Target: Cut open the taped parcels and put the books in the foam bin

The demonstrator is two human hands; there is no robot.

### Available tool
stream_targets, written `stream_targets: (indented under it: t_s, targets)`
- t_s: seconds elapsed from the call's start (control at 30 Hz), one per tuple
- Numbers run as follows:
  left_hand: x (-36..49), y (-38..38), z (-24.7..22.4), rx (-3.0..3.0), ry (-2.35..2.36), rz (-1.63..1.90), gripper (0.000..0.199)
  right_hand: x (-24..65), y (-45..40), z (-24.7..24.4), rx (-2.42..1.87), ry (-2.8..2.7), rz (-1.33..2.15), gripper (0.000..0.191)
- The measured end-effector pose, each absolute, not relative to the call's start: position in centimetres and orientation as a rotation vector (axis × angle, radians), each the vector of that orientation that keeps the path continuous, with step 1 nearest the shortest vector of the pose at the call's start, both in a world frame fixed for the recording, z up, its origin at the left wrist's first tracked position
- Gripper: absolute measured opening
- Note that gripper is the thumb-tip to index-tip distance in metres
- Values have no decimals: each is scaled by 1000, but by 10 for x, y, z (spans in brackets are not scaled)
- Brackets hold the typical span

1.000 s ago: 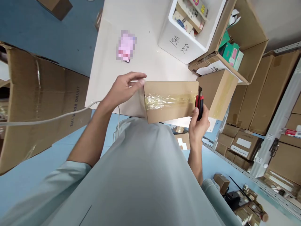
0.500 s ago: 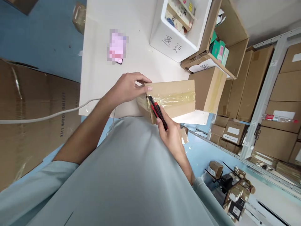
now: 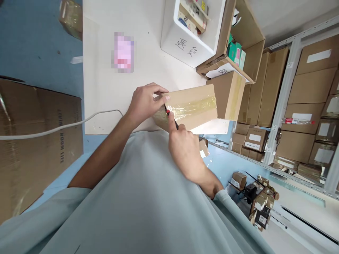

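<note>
A brown cardboard box (image 3: 192,93) with clear yellowish tape (image 3: 196,107) along its top sits at the table's near edge. My left hand (image 3: 147,100) grips the box's left upper corner, thumb on top and fingers behind. In my right hand (image 3: 185,150) is a red and black utility knife (image 3: 173,120), mostly covered by the fist, with the index finger stretched along it. The knife's front end lies at the taped left edge of the box; its blade tip cannot be made out.
Behind the box on the white table (image 3: 106,91) stand another carton (image 3: 221,93), a white foam bin (image 3: 185,49) and an open cardboard box (image 3: 253,42). A blurred pink item (image 3: 123,53) lies farther left. A white cable (image 3: 53,131) crosses the left edge. Shelves of cartons (image 3: 309,84) are at right.
My right hand has rolled over the utility knife, its index finger now pressing along the top. The box has tilted slightly. My left hand keeps its hold on the corner.
</note>
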State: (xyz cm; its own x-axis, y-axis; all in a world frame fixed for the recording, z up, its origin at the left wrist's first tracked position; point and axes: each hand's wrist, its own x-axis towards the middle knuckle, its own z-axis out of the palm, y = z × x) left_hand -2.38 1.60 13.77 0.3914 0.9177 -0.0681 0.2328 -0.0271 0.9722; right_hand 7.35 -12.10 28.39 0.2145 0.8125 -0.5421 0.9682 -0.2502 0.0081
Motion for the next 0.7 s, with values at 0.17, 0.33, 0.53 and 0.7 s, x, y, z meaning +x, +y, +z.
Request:
stream_targets:
  t_s: [0.17, 0.33, 0.53, 0.7]
  targets:
    - [-22, 14, 135, 1522, 1097, 806, 26, 90, -137, 300, 1913, 1632, -609, 73]
    - [-22, 13, 132, 1514, 1109, 829, 28, 107, -161, 300, 1954, 1781, -613, 67]
    - [-23, 0, 131, 1493, 1128, 855, 35, 176, -172, 296, 2597, 1761, -635, 53]
    - [-13, -48, 131, 1428, 1255, 899, 65, 257, -154, 242, 3180, 1486, -222, 48]
